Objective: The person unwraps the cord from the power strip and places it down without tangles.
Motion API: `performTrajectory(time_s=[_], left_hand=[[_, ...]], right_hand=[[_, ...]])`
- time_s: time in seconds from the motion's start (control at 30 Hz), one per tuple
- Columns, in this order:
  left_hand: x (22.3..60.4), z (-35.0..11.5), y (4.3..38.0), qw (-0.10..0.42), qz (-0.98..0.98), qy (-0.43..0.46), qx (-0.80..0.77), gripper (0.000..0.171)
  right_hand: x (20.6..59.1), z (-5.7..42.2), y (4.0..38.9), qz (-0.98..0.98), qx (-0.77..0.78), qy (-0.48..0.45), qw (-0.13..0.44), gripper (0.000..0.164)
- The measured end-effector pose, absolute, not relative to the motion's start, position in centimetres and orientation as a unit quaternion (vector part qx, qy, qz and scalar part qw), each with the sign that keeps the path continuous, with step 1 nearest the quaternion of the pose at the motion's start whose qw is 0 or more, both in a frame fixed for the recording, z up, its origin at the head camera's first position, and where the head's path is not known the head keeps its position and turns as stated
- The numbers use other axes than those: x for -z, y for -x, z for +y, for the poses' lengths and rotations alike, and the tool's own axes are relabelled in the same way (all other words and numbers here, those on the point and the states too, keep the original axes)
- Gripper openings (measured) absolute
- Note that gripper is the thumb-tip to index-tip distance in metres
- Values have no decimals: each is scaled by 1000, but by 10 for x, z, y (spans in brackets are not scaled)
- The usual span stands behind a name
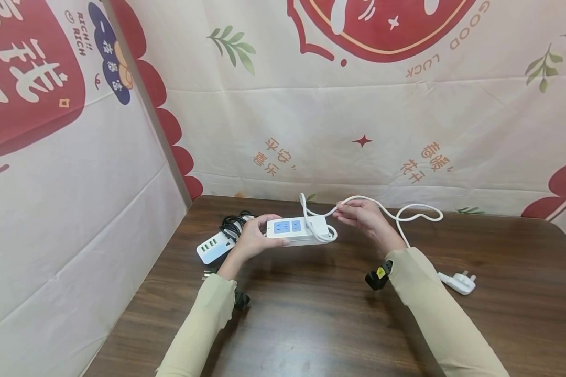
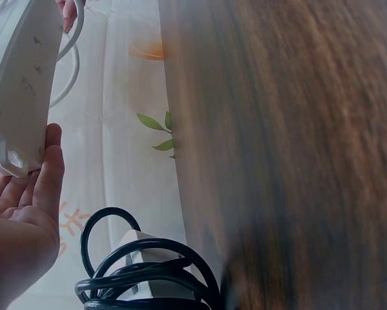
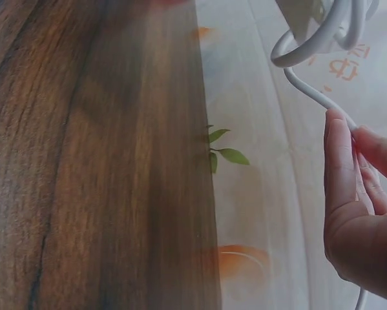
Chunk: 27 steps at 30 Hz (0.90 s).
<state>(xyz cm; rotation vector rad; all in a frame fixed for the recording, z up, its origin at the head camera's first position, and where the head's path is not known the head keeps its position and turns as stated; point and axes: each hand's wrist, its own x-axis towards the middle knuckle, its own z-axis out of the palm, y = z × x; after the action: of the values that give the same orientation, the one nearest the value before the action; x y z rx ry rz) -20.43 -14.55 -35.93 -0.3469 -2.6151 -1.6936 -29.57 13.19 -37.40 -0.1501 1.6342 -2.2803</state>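
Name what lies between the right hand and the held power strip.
In the head and right wrist views, a short stretch of white cable spans the gap from the right hand to the white power strip.

Behind the worktop (image 1: pixel 311 309), the back cloth (image 1: pixel 245 120) reads "GOOD LUCK", "平安喜乐" and "春暖花开". Left of the worktop, the side cloth (image 1: pixel 118 173) carries "RICH!! RICH", a blue cloud (image 1: pixel 107 55) with 4 characters, apparently "一夜暴富", and large white characters, partly cut off, on a red patch (image 1: pixel 28 131).

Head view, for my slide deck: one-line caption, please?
Left hand grips a power strip above the table; right hand pinches its white cord.
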Motion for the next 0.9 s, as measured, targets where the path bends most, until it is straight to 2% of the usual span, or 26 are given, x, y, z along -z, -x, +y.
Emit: performTrajectory(time_s=[0.17,0.4,0.67,0.9], left_hand=[[361,-145,206,6,-834,113,541,56],[391,-151,228,26,-831,108,544,59],[390,-151,229,39,-836,105,536,57],[391,-150,231,43,-843,98,528,57]], right_hand=[[368,132,296,567,805,57,163,25],[360,136,293,564,805,87,161,25],[357,146,291,578,789,117,170,29],[356,154,288,581,781,122,193,26]])
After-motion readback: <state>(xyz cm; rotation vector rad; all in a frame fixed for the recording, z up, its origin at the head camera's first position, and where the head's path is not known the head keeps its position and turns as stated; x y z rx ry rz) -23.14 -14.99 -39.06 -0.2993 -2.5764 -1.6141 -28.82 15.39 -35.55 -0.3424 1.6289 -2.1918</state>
